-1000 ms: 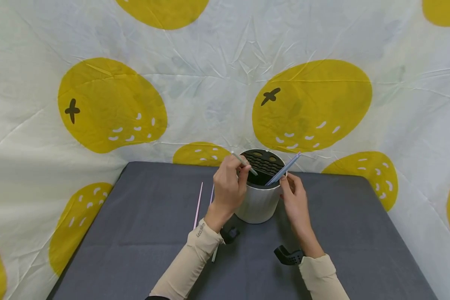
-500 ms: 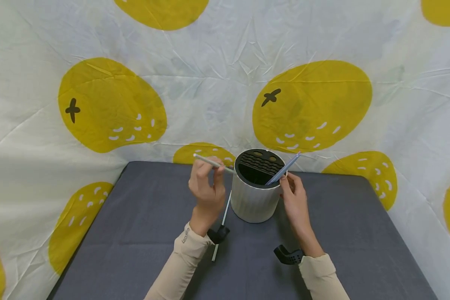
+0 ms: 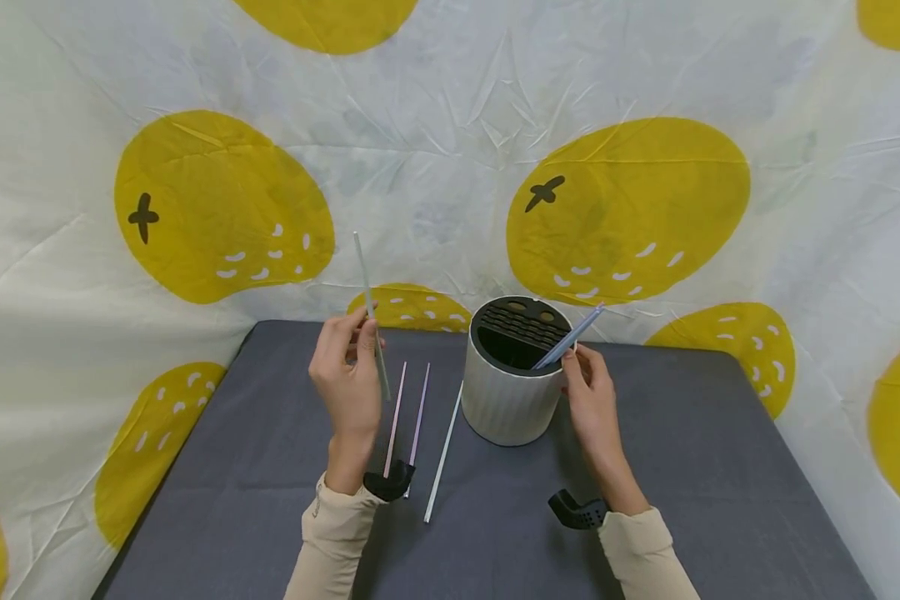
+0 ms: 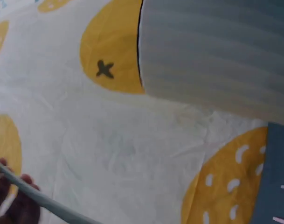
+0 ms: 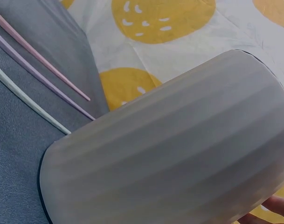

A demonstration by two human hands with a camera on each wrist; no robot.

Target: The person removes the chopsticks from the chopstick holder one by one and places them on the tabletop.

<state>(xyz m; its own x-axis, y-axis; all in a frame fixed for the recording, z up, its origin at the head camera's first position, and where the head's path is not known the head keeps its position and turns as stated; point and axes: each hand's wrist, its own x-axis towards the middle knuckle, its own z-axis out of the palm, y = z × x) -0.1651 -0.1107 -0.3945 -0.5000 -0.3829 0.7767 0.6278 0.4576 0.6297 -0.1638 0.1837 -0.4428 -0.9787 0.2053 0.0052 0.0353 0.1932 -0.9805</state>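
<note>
Pinched in my left hand [image 3: 347, 383] is a pale green chopstick [image 3: 363, 271], held nearly upright to the left of the utensil holder [image 3: 506, 408]. The holder is whitish and ribbed, with a black slotted top. My right hand [image 3: 594, 404] grips its right rim, fingers partly hidden behind the wall. Beside that thumb, bluish-purple chopsticks [image 3: 568, 337] lean out of the holder's open front compartment. Between my left wrist and the holder, a pink chopstick [image 3: 395, 417], a purple chopstick [image 3: 420, 408] and a pale whitish-green chopstick [image 3: 444, 454] lie apart on the table.
Dark grey cloth covers the table [image 3: 712, 483]. Behind it hangs a white curtain [image 3: 420, 200] with yellow fruit prints, close to the table's back edge. A black wrist camera [image 3: 390, 481] on the left arm overlaps the lower ends of the pink and purple chopsticks.
My left hand has drawn the green chopstick away from the holder's opening, moved left, and turned it from slanted to nearly upright. My right hand stays on the holder's rim.
</note>
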